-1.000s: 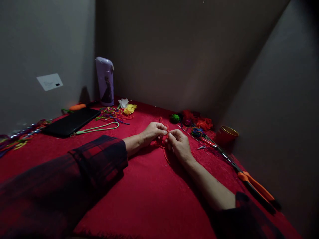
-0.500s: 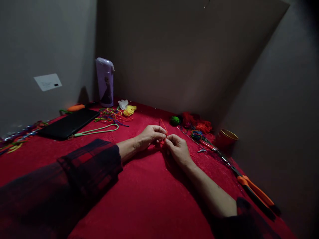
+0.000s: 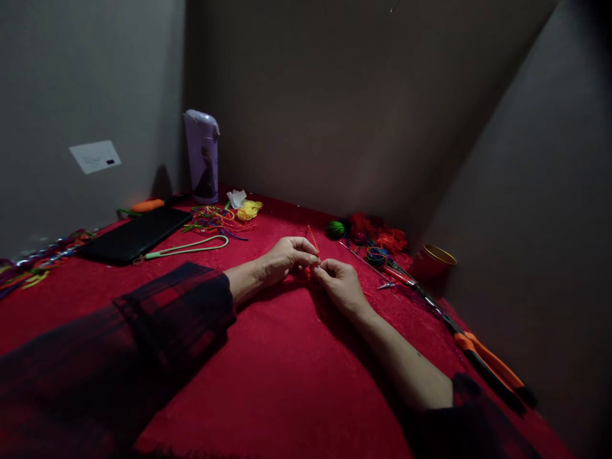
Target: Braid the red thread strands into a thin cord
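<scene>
Orange cord (image 3: 312,241), thin and stiff-looking, sticks up in a short slanted stub between the two hands near the middle of the red cloth (image 3: 287,376), and the rest of it is hidden behind the fingers, so how it is looped or knotted cannot be made out. Left hand (image 3: 285,257) is curled with thumb and fingertips pinched on the cord; right hand (image 3: 340,285) is likewise closed, its fingertips meeting the left's at the same spot. Both forearms emerge from dark plaid sleeves, the right one cut off by the lower edge. Dim light blurs the far clutter: a tall pale purple bottle (image 3: 203,157) stands in the corner, a flat black tablet (image 3: 136,234) lies beside a pale green looped strap (image 3: 191,246), and loose multicoloured threads (image 3: 213,220) tangle near a yellow bundle (image 3: 250,208). To the right lie a green thread ball (image 3: 335,229), fluffy red-orange yarn (image 3: 382,237), a round gold-rimmed cup (image 3: 434,261) and long orange-handled pliers (image 3: 488,370). Against half a second ago, the hands sit slightly higher in view and the cord stub looks much the same.
</scene>
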The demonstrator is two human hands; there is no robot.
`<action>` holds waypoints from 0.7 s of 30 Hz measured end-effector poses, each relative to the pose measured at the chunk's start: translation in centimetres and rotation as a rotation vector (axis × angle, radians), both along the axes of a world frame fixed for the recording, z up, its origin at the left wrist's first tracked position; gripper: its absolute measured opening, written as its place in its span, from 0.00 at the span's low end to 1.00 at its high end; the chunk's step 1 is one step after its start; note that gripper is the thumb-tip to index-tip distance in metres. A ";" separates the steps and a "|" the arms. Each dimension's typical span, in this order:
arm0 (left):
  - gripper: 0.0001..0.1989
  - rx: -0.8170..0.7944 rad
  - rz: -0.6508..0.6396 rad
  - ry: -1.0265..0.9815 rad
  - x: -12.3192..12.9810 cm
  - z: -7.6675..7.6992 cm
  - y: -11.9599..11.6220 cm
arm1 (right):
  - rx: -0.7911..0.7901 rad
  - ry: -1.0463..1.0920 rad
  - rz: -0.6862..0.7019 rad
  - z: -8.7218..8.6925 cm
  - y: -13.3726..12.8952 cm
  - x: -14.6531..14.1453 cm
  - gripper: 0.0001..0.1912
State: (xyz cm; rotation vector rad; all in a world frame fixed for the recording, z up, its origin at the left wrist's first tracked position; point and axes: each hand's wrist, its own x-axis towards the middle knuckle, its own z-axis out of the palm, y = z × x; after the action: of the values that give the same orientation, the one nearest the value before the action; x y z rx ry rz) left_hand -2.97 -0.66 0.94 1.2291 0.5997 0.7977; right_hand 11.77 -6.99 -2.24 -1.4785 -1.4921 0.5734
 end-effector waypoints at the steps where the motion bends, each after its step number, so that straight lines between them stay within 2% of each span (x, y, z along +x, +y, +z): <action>1: 0.10 -0.001 0.000 0.002 0.0 0.1 0.0 | 0.017 0.023 0.000 0.0 0.0 0.0 0.14; 4: 0.09 0.003 0.000 -0.011 -0.1 0.2 -0.1 | 0.077 0.131 -0.019 0.3 -0.2 -0.1 0.14; 7: 0.09 0.003 0.011 -0.030 -0.1 0.0 0.0 | 0.068 0.175 0.000 0.8 -0.5 -0.4 0.18; 10: 0.10 0.010 0.019 -0.038 0.0 -0.4 0.2 | 0.088 0.085 -0.002 1.0 -0.9 -0.7 0.19; 13: 0.10 0.017 0.014 -0.046 0.1 -0.6 0.3 | 0.117 -0.023 -0.040 1.0 -0.9 -0.8 0.15; 17: 0.09 0.010 0.044 -0.052 0.0 -0.5 0.2 | 0.126 -0.033 -0.021 0.8 -0.7 -0.8 0.09; 21: 0.08 0.006 0.085 -0.073 0.0 -0.2 -0.1 | 0.103 -0.069 -0.034 1.1 -0.8 -0.7 0.10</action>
State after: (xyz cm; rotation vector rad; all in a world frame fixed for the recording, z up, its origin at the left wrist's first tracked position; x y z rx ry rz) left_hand -2.97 -0.77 0.73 1.1809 0.5935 0.9119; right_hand 11.06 -7.82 -1.16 -1.4533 -1.5240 0.4229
